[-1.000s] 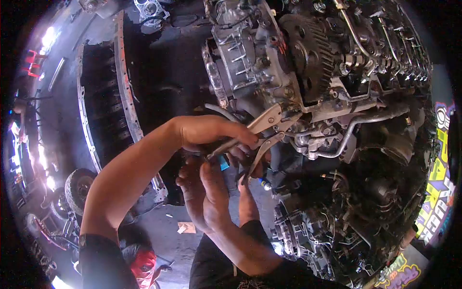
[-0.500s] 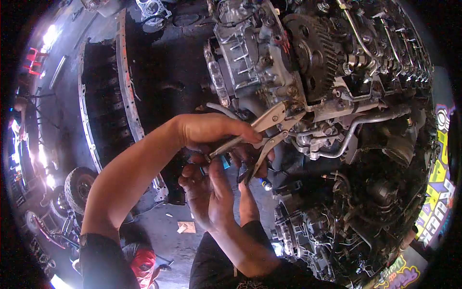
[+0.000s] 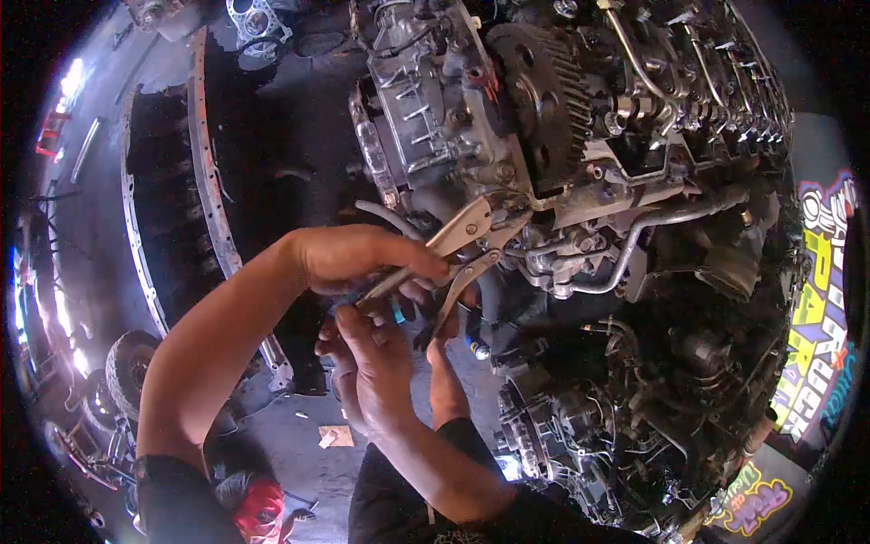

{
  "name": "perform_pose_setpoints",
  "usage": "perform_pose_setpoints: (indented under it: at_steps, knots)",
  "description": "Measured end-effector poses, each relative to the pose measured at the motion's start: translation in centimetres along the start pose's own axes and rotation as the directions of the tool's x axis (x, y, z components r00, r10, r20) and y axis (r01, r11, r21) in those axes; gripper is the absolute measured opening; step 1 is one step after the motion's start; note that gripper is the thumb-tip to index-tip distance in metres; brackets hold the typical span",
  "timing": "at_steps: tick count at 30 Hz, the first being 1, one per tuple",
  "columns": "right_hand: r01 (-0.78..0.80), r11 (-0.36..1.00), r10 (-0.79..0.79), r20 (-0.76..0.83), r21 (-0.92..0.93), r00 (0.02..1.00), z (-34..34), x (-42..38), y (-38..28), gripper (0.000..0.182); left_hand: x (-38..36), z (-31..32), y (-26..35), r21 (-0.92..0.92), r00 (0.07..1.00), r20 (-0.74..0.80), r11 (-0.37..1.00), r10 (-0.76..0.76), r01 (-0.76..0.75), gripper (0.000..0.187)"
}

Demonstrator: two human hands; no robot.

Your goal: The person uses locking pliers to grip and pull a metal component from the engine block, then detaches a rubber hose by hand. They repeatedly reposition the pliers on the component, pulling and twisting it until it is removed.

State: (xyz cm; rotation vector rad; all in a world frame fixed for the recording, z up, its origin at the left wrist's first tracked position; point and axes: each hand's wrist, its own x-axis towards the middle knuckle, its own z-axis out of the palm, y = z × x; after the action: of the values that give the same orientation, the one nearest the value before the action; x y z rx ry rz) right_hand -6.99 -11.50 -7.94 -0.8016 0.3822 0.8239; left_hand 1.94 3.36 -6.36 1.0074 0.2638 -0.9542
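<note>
Locking pliers (image 3: pixel 470 231), silver with two spread handles, are held by my left hand (image 3: pixel 362 257). Its thumb lies along the upper handle, while the fingers curl beneath and are partly hidden. The jaws overlap the lower edge of the engine's front casing (image 3: pixel 435 118), near a large toothed gear (image 3: pixel 544 100). My right hand (image 3: pixel 373 363) is closed, its thumb and fingertips at the end of the upper handle, where the adjusting screw sits.
A bent metal pipe (image 3: pixel 625 249) runs along the engine's lower side. Another greasy engine assembly (image 3: pixel 580 408) stands below it. To the left are long metal frame rails (image 3: pixel 213 190) and a tyre (image 3: pixel 129 367). A person in red (image 3: pixel 261 512) is at the bottom left.
My right thumb and fingers have closed in on the end of the pliers' upper handle. The whole view has shifted, so the engine and pliers appear farther left.
</note>
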Motion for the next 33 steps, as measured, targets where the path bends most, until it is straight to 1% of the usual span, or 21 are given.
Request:
perform_pose_setpoints:
  at_steps: [1, 2, 3, 4, 6, 7, 10, 11, 14, 15, 18, 19, 21, 22, 24, 25, 27, 28, 30, 32, 33]
  knots:
    - [-0.019, 0.996, 0.018, 0.018, 0.083, 1.0, 0.1, 0.0, -0.1, 0.027, -0.1, 0.1, 0.3, -0.009, 1.0, 0.029, 1.0, 0.003, -0.003, 0.042]
    - [-0.04, 0.985, 0.034, 0.038, 0.166, 0.999, 0.3, 0.0, -0.2, 0.026, 0.2, -0.4, 0.0, -0.019, 0.998, 0.029, 0.998, -0.06, 0.06, 0.042]
    - [-0.042, 0.978, 0.035, 0.038, 0.204, 0.999, 0.7, -0.3, -0.6, 0.026, 0.1, -0.4, 0.1, -0.053, 0.995, 0.055, 0.995, -0.086, 0.089, 0.042]
    - [-0.035, 0.983, 0.025, 0.06, 0.18, 0.998, 0.9, -0.3, -0.7, 0.026, 0.1, -0.3, 0.4, -0.085, 0.99, 0.081, 0.989, -0.112, 0.119, 0.042]
    - [-0.02, 0.991, 0.007, 0.099, 0.129, 0.995, 1.0, -0.2, -0.6, 0.026, -0.4, 0.2, 1.0, -0.198, 0.979, 0.186, 0.973, -0.081, 0.118, 0.041]
    - [0.023, 0.999, -0.024, 0.029, 0.035, 0.999, 1.1, -0.2, -0.3, 0.023, -0.7, 0.4, 1.3, -0.165, 0.986, 0.144, 0.98, -0.088, 0.112, 0.041]
    - [-0.041, 0.996, 0.048, -0.088, 0.081, 0.995, 2.0, 0.1, -0.2, 0.023, -0.8, 0.5, 1.4, -0.071, 0.995, 0.018, 0.993, -0.096, 0.097, 0.042]
    - [-0.051, 0.986, 0.062, -0.066, 0.158, 0.996, 2.2, 0.1, -0.5, 0.023, -0.5, 0.1, 0.9, -0.047, 0.995, -0.022, 0.994, -0.097, 0.096, 0.042]
    - [-0.062, 0.972, 0.086, -0.095, 0.225, 0.992, 1.9, 0.1, 0.2, 0.023, -0.6, -0.3, 1.2, -0.015, 0.985, -0.093, 0.989, -0.145, 0.144, 0.043]
    - [-0.073, 0.985, 0.085, -0.071, 0.155, 0.994, 2.4, 0.2, -0.3, 0.024, -0.8, -0.3, 1.5, -0.009, 0.98, -0.107, 0.985, -0.169, 0.169, 0.043]
    - [-0.003, 0.989, 0.019, -0.107, 0.148, 0.994, 2.9, 0.6, 0.9, 0.024, -1.0, -0.1, 2.0, -0.005, 0.997, -0.075, 0.999, -0.032, 0.032, 0.043]
    - [-0.017, 0.976, 0.018, -0.002, 0.218, 1.0, 3.0, 0.5, 0.4, 0.025, -1.1, 0.0, 2.2, 0.005, 0.996, -0.087, 0.999, -0.031, 0.032, 0.043]
    - [0.01, 0.977, -0.004, -0.029, 0.215, 1.0, 3.3, 0.5, 0.9, 0.025, -1.4, 0.3, 2.5, 0.023, 0.993, -0.113, 0.999, -0.031, 0.033, 0.043]
    - [0.022, 0.977, -0.014, -0.042, 0.213, 0.999, 3.4, 0.5, 1.1, 0.025, -1.4, 0.2, 2.6, 0.032, 0.994, -0.098, 0.999, -0.039, 0.043, 0.043]
    - [-0.003, 0.97, 0.006, -0.01, 0.241, 1.0, 3.4, 0.4, 0.9, 0.025, -1.3, -0.2, 2.7, 0.05, 0.996, -0.068, 0.997, -0.055, 0.058, 0.044]
    - [-0.016, 0.967, 0.015, 0.006, 0.255, 1.0, 3.4, 0.4, 0.9, 0.025, -1.3, -0.3, 2.6, 0.045, 0.996, -0.077, 0.997, -0.051, 0.054, 0.043]
    - [0.001, 0.971, 0.005, -0.026, 0.238, 1.0, 3.5, 0.4, 1.0, 0.026, -1.1, -0.5, 2.3, 0.035, 0.995, -0.094, 0.998, -0.043, 0.047, 0.041]
    - [0.009, 0.973, 0.0, -0.043, 0.229, 0.999, 3.6, 0.4, 1.1, 0.026, -1.1, -0.5, 2.3, 0.058, 0.994, -0.099, 0.997, -0.037, 0.043, 0.039]
    - [0.09, 0.988, -0.08, -0.086, 0.128, 0.993, 3.2, 0.7, 2.1, 0.026, -1.2, -0.5, 2.3, 0.104, 0.994, -0.109, 0.994, -0.025, 0.036, 0.036]
    - [0.112, 0.991, -0.102, -0.113, 0.079, 0.988, 3.4, 1.0, 2.3, 0.025, -1.3, -0.8, 2.3, 0.142, 0.998, -0.07, 0.99, 0.011, -0.001, 0.034]
    - [0.092, 0.992, -0.081, -0.128, 0.083, 0.989, 3.7, 1.0, 2.1, 0.025, -1.3, -0.8, 2.3, 0.139, 0.997, -0.073, 0.99, 0.004, 0.006, 0.033]
